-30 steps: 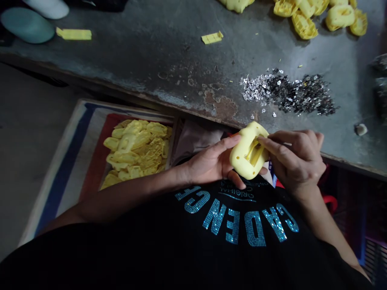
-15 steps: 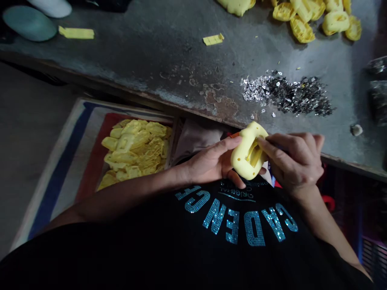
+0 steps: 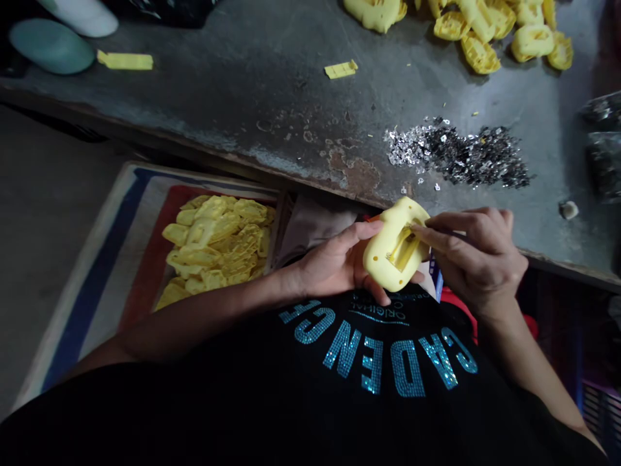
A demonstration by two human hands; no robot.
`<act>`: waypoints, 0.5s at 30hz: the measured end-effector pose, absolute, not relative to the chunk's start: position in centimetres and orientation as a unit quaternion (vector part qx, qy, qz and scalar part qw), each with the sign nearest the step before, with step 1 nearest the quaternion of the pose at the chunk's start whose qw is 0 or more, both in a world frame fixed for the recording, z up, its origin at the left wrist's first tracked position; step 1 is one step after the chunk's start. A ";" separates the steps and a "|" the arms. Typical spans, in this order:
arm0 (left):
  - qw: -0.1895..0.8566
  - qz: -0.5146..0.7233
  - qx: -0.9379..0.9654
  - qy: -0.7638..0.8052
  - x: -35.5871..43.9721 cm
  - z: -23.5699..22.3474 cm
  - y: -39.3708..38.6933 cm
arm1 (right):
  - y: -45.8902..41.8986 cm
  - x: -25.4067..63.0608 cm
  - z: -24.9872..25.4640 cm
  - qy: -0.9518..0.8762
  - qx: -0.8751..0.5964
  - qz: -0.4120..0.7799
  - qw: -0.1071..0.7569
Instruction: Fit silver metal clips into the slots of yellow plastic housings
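A yellow plastic shell [image 3: 377, 266] with a rectangular recess and small holes is tilted in front of my chest. My left hand [image 3: 334, 262] grips it from the left, thumb on its edge and fingers beneath. At the recess's upper right, the thumb and index finger of my right hand [image 3: 478, 255] are pinched together. Whatever they hold, if anything, is too small or hidden to make out. Inside the recess a small bit of metal [image 3: 389, 257] seems to show near its lower left end. A heap of small shiny metal pieces [image 3: 460, 154] lies on the bench just beyond.
The grey bench [image 3: 233, 84] has a worn front edge. Several yellow shells [image 3: 478, 52] lie at its far right, and flat yellow strips [image 3: 341, 69] lie farther left. A striped-cloth container [image 3: 92, 278] below holds many yellow parts [image 3: 218, 239]. Plastic bags [image 3: 604, 162] sit at far right.
The shell has shifted slightly left and tilted a little in my left hand. My right hand has turned slightly and its pinched fingers stay at the recess.
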State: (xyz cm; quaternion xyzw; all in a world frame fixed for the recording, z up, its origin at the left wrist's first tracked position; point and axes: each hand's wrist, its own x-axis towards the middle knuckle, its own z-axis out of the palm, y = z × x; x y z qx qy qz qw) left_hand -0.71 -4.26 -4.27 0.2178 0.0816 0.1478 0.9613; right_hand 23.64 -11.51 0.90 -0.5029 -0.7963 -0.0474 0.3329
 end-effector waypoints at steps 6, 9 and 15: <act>0.954 0.158 0.239 0.092 -0.6 -4.0 -4.4 | -10.5 23.6 1.9 -0.727 -0.527 0.157 0.412; 0.950 0.164 0.248 0.090 -0.5 -3.8 -4.5 | -9.9 23.5 2.2 -0.747 -0.523 0.149 0.382; 0.953 0.153 0.248 0.081 -0.6 -3.9 -4.3 | -9.3 23.4 1.8 -0.757 -0.515 0.157 0.370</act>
